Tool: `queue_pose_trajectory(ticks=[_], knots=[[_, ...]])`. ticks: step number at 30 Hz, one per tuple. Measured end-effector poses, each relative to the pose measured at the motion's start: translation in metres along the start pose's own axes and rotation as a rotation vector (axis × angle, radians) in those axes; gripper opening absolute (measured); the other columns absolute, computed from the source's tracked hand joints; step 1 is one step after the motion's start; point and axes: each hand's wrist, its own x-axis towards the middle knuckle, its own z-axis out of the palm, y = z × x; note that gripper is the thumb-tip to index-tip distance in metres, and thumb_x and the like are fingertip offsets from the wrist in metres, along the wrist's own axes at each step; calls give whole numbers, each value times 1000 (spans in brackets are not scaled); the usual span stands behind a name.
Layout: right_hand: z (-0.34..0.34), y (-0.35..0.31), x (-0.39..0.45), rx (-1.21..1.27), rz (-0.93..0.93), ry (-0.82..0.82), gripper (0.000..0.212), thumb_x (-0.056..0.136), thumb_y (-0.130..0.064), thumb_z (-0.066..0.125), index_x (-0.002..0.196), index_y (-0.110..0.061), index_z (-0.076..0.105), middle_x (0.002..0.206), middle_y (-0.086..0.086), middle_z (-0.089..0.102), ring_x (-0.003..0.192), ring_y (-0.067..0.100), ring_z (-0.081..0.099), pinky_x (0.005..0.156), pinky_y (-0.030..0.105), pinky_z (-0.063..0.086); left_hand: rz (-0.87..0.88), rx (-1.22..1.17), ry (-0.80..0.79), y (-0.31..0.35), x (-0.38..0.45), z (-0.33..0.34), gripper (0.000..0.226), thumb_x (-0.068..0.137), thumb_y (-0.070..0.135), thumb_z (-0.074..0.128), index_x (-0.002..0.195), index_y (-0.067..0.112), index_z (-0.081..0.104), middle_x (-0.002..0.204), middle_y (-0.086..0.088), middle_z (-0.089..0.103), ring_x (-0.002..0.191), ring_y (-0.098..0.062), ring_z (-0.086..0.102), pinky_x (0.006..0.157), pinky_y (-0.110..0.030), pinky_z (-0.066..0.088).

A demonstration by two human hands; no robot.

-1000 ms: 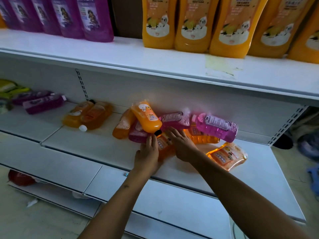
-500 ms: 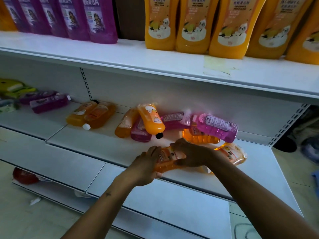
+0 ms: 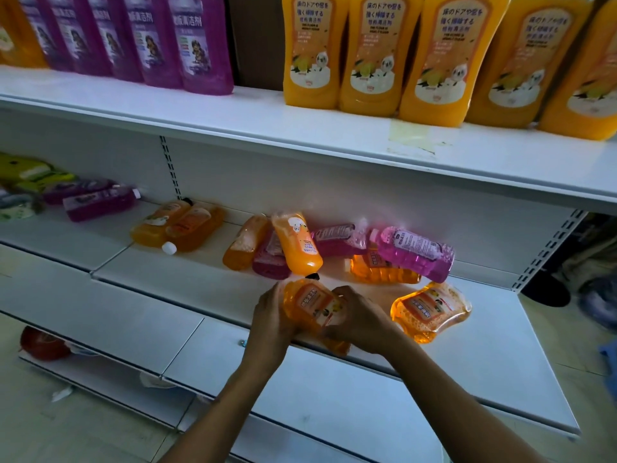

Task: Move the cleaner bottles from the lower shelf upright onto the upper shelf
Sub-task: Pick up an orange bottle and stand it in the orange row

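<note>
Both hands grip one orange cleaner bottle [image 3: 312,304] above the front edge of the lower shelf [image 3: 187,282]. My left hand [image 3: 270,320] wraps its left side and my right hand [image 3: 359,320] its right side. Behind it lies a heap of orange and pink bottles [image 3: 337,248] on their sides. Another orange bottle [image 3: 430,310] lies to the right. Two orange bottles [image 3: 180,225] lie further left. On the upper shelf [image 3: 267,128] stand upright purple bottles [image 3: 197,45] and upright orange bottles [image 3: 374,55].
Purple and yellow-green bottles [image 3: 96,202] lie at the far left of the lower shelf. A loose white cap [image 3: 169,248] sits by the two orange bottles. Below is another white shelf [image 3: 334,389], and a red object [image 3: 41,344] lies on the floor.
My hands went from reaching into the heap to closing on the orange bottle, drew it toward the shelf's front edge and lifted it off the surface.
</note>
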Motion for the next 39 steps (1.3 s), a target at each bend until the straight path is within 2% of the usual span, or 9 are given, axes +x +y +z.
queue_pose_trajectory(ticks=[6, 12, 16, 20, 23, 27, 32, 37, 39], knots=[[9, -6, -20, 197, -40, 202, 79, 76, -32, 84, 141, -34, 39, 128, -4, 58, 110, 17, 61, 84, 31, 59, -105, -196, -24, 16, -23, -4, 27, 93, 43, 57, 119, 52, 57, 108, 24, 69, 93, 6, 66, 73, -13, 55], [2, -13, -27, 437, -173, 118, 94, 85, -9, 76, 144, -48, 15, 134, -22, 40, 114, -12, 51, 81, 8, 48, -79, -314, -93, 29, -24, -11, 58, 97, 13, 60, 146, 38, 42, 137, 20, 56, 124, -5, 55, 101, -32, 51], [-10, -16, -24, 421, -187, 190, 93, 84, -8, 76, 147, -48, 21, 144, -12, 39, 129, 14, 47, 92, 33, 56, -24, -253, -172, 36, -23, -20, 55, 100, 12, 55, 147, 36, 40, 139, 19, 55, 134, -10, 49, 97, -15, 47], [-6, -22, -22, 484, -241, 212, 84, 82, -9, 78, 144, -46, 33, 136, -18, 46, 121, 10, 53, 81, 23, 59, -17, -236, -293, 38, -24, -32, 73, 96, 33, 62, 152, 48, 18, 149, 19, 43, 137, -10, 44, 110, -37, 43], [0, -36, -16, 619, -242, 268, 82, 82, -4, 77, 141, -45, 37, 133, -13, 51, 118, 10, 56, 76, 24, 59, 6, -190, -326, 39, -31, -40, 89, 79, 65, 66, 141, 69, 3, 137, 47, 34, 123, 12, 45, 92, -17, 49], [0, -65, -6, 655, -261, 299, 81, 84, -14, 77, 144, -46, 33, 130, -17, 53, 113, 6, 60, 74, 25, 60, 14, -273, -249, 40, -38, -51, 86, 74, 62, 73, 129, 80, 10, 124, 55, 40, 112, 23, 49, 74, -5, 48], [-5, -99, -2, 542, -328, 206, 81, 85, -29, 77, 132, -69, 25, 111, -56, 42, 102, -27, 50, 61, 2, 47, 25, -330, -48, 38, -44, -65, 93, 76, 45, 77, 142, 62, 13, 133, 37, 42, 118, 8, 54, 85, -15, 53], [2, -136, 6, 364, -434, 105, 90, 85, -42, 73, 146, -62, 10, 155, -24, 25, 132, 0, 42, 96, 23, 52, 22, -315, 77, 35, -58, -97, 84, 78, 57, 71, 133, 77, 12, 128, 49, 41, 119, 9, 53, 85, -14, 52], [6, -156, 11, 327, -511, 75, 90, 84, -44, 73, 142, -67, 8, 150, -39, 17, 136, 1, 34, 95, 11, 47, 19, -306, 120, 33, -60, -114, 82, 75, 65, 69, 132, 79, 11, 130, 49, 39, 121, 7, 52, 84, -12, 50]])
